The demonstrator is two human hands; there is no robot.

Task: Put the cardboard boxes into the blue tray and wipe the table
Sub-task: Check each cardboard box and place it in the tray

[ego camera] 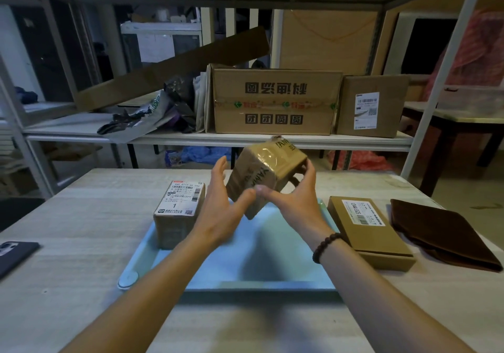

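Note:
A tape-wrapped cardboard box [266, 174] hangs tilted above the blue tray [275, 265]. My right hand [294, 197] grips it, fingers curled round its far right side and thumb on the near face. My left hand [222, 202] is at the box's left side with fingers straight and the thumb touching the box. A labelled box [177, 213] stands in the tray's left part. A flat box [368, 230] with a white label lies on the table just right of the tray.
A folded brown cloth [441, 232] lies at the table's right edge. A dark phone [13, 254] rests at the left edge. Behind the table stands a metal shelf [218, 138] bearing large cartons and bags.

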